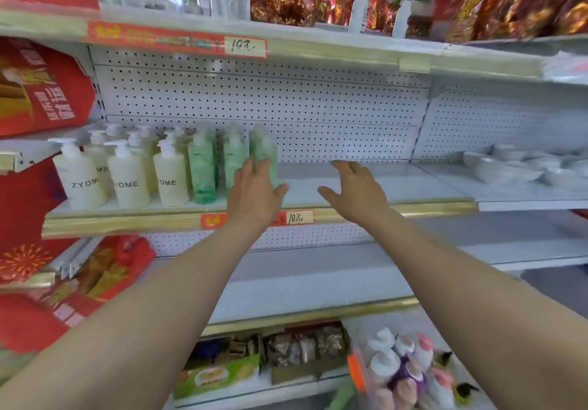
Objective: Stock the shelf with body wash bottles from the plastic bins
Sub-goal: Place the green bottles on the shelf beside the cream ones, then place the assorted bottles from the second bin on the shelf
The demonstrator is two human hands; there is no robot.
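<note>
At 9 o'clock in the view, the cream ZYOME pump bottles [127, 177] stand in rows on the middle shelf [381, 191]. Just to the right of them stand the green body wash bottles [202, 167], upright and close together. They look like full plastic bottles, so I judge them rather heavy, stiff in the wall and smooth, perhaps slippery. The pump head seems the weak part, so it is better to take hold around the middle of the body. They are tall and narrow, and a push from the side could tip one into its neighbours.

The left hand [254, 186] is in front of the rightmost green bottle [262, 150], fingers straight and thumb out to the side. It holds nothing, and I cannot tell if the fingers touch the bottle. The right hand [353, 190], near the centre, hovers over the bare part of the shelf with fingers spread, and it holds nothing.

At 5 o'clock, low down, the plastic bin [356, 368] holds more bottles with white and pink caps. At 3 o'clock, white bowls [509, 167] stand on the next shelf section, well apart. The upper shelf [318, 48] at 12 o'clock limits the height for a bottle going in.
</note>
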